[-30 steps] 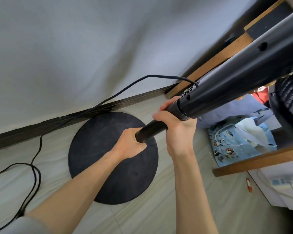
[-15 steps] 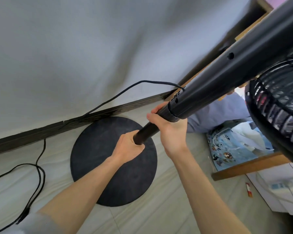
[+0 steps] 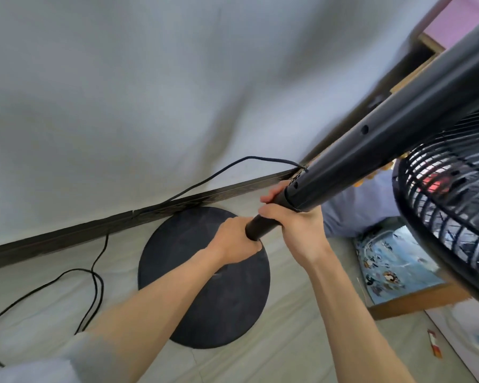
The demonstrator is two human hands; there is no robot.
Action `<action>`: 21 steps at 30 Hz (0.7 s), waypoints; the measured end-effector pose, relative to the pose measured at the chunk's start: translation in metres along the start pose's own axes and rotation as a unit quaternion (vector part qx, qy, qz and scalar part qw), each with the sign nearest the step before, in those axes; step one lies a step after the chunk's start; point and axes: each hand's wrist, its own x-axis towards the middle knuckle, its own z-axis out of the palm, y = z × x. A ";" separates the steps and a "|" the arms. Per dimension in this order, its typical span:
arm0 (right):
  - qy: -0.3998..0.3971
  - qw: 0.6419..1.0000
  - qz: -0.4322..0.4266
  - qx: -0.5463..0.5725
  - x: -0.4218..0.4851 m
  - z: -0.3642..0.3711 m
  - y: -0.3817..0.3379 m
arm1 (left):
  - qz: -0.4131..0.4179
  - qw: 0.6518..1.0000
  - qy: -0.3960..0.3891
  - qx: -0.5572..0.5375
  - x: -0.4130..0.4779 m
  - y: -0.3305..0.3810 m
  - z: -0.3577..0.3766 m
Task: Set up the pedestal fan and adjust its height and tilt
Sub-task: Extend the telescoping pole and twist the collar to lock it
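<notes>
The black pedestal fan stands on its round base (image 3: 227,313) on the floor. Its thick upper column (image 3: 371,150) rises toward me at the upper right, and the thinner inner pole (image 3: 260,229) shows between my hands. My left hand (image 3: 237,240) is closed around the lower pole. Just above it, my right hand (image 3: 293,229) grips the pole at the collar under the thick column. The fan's wire grille (image 3: 451,214) fills the right edge. My hands hide where the pole meets the base.
The fan's black power cord (image 3: 94,275) leaves the column and loops over the floor at the left. A dark skirting board (image 3: 122,222) runs along the white wall. A wooden frame (image 3: 415,302) with a patterned blue cloth (image 3: 385,269) lies right of the base.
The view has tilted up, so the grille now takes more of the right side. Both hands keep their grip on the pole, close together.
</notes>
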 end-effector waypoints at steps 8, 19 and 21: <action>0.046 0.999 -0.008 0.022 -0.001 0.005 0.007 | 0.023 0.999 -0.007 -0.030 0.006 -0.009 0.006; -0.084 0.995 0.048 0.019 0.003 -0.008 -0.005 | 0.032 0.998 -0.014 -0.060 0.002 -0.007 0.006; 0.057 0.998 0.009 -0.024 -0.007 0.007 0.002 | 0.038 0.998 -0.012 -0.051 0.003 -0.007 0.005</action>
